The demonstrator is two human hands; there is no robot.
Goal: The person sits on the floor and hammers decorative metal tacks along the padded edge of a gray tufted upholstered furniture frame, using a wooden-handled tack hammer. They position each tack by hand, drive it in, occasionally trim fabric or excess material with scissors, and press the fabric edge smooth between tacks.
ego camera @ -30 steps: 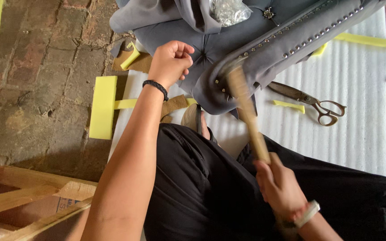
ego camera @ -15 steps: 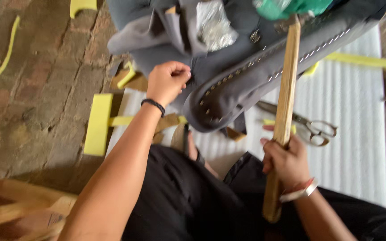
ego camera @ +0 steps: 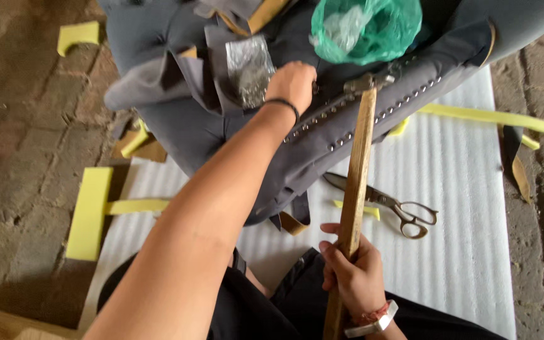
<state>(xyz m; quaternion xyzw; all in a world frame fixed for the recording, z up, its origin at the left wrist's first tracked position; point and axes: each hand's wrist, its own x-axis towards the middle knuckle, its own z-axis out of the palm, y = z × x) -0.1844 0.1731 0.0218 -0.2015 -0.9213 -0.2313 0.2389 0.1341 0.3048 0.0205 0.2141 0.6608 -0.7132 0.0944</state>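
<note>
My right hand (ego camera: 352, 271) grips the long wooden handle of a hammer (ego camera: 355, 189). Its metal head (ego camera: 366, 82) rests on the studded edge of a grey upholstered furniture piece (ego camera: 177, 126). A row of metal nail heads (ego camera: 347, 135) runs along that edge. My left hand (ego camera: 293, 83) is curled on the grey fabric just left of the hammer head, fingertips hidden. A black band circles that wrist. A clear bag of small metal pieces (ego camera: 249, 68) lies beside this hand.
A green plastic bag (ego camera: 366, 28) sits on the furniture. Metal scissors (ego camera: 391, 204) lie on the white foam sheet (ego camera: 461, 189). Yellow foam offcuts (ego camera: 89, 211) and strips (ego camera: 492, 116) are scattered over the brick floor (ego camera: 20, 126). My black-trousered legs are below.
The hammer swung from low near my lap up to the studded edge. My left hand moved up the fabric toward the hammer head. The view shifted upward over the furniture.
</note>
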